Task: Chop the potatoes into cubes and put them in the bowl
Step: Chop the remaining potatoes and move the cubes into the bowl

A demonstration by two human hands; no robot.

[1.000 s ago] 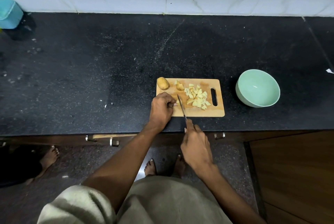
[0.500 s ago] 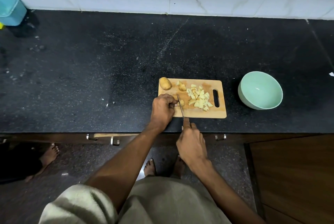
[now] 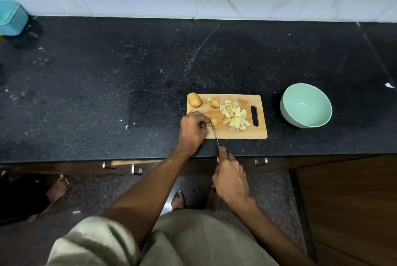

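1. Head camera view: a person stands at a black granite countertop (image 3: 107, 94), cutting potatoes on a wooden chopping board (image 3: 236, 133).

2. The left hand (image 3: 192, 129), fingers curled, appears to pin a potato piece (image 3: 214, 122) at the board's near-left corner; what lies under the knuckles is hidden.

3. The right hand (image 3: 231, 180) is wrapped around the handle of a knife (image 3: 215, 136), forefinger laid along the top. It sits off the counter's front edge, closer to the body than the board.

4. The blade runs from that grip away and slightly left, its tip meeting the held piece just beside the left fingertips. The coming cut turns on that narrow gap between steel and fingers.

5. A heap of potato cubes (image 3: 235, 115) lies right of the blade, toward the board's handle slot. A whole potato (image 3: 194, 99) waits at the far-left corner, with a cut chunk (image 3: 214, 103) near it.

6. The mint-green bowl (image 3: 306, 104) stands well apart to the right, nearer the knife hand, with no potato in it.
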